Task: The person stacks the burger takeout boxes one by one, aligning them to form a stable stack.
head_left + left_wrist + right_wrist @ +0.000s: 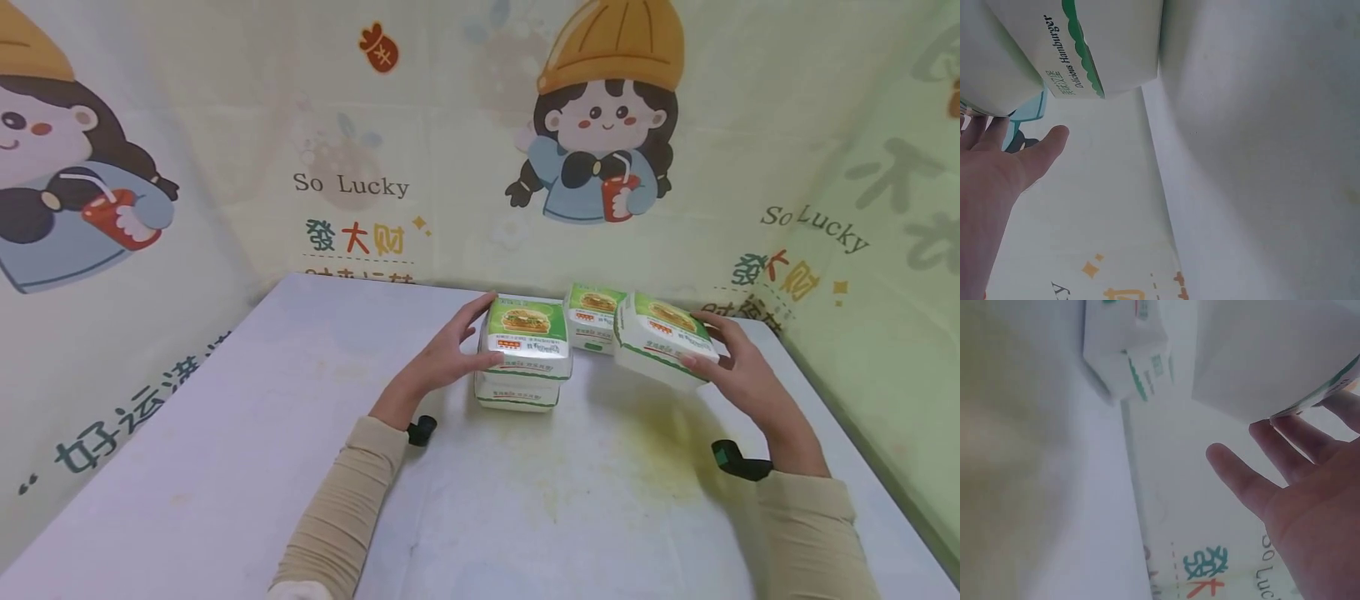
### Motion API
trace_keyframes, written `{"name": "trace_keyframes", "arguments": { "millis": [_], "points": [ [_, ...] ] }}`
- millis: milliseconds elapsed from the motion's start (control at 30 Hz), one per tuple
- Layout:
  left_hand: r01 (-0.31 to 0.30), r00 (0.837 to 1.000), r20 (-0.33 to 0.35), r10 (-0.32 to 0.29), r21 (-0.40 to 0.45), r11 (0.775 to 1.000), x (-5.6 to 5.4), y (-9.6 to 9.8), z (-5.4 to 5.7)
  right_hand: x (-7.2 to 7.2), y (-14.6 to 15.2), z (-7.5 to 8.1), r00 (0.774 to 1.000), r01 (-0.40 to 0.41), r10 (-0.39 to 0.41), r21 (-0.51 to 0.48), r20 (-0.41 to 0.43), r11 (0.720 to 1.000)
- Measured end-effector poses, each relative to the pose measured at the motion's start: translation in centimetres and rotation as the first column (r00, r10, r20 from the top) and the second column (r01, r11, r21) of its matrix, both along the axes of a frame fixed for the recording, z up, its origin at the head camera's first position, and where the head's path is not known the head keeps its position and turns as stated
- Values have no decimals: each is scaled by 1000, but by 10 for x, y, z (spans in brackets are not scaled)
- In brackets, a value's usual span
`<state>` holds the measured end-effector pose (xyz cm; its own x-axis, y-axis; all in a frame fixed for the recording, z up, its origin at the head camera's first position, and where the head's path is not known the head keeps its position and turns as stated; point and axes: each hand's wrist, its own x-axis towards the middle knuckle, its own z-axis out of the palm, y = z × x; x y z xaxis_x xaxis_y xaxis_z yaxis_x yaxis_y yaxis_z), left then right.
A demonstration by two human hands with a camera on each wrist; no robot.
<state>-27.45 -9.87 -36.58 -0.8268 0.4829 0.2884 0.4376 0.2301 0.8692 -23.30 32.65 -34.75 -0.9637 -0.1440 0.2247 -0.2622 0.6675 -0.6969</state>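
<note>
My left hand [438,358] grips a white and green hamburger box [528,329] by its left side, thumb at the front and fingers toward the back. That box sits over a lower hamburger box [517,393], which shows its printed side [1116,44] in the left wrist view. On the right, my right hand [738,371] holds another hamburger box [663,342] by its right end. This box is tilted and raised, its plain white underside [1260,356] facing the right wrist camera. One more hamburger box [592,321] stands behind, between the two hands, partly hidden.
A white table [480,508] with yellowish stains [667,442] lies under the boxes. Close behind them rises a printed cloth backdrop [465,150], with further cloth along both sides. Black wrist cameras [423,431] sit under both wrists.
</note>
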Motion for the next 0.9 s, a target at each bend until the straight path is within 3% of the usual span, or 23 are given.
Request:
{"name": "trace_keyframes", "arguments": {
  "millis": [500, 900],
  "points": [
    [-46, 998, -33, 46, -2, 999, -1, -2, -2, -11, -38, 16, 991, -73, 68, -37, -119, 997],
    [-62, 998, -25, 62, -17, 998, -1, -1, -2, -19, -67, 37, 994, -87, 83, -66, -71, 994]
  ]
}}
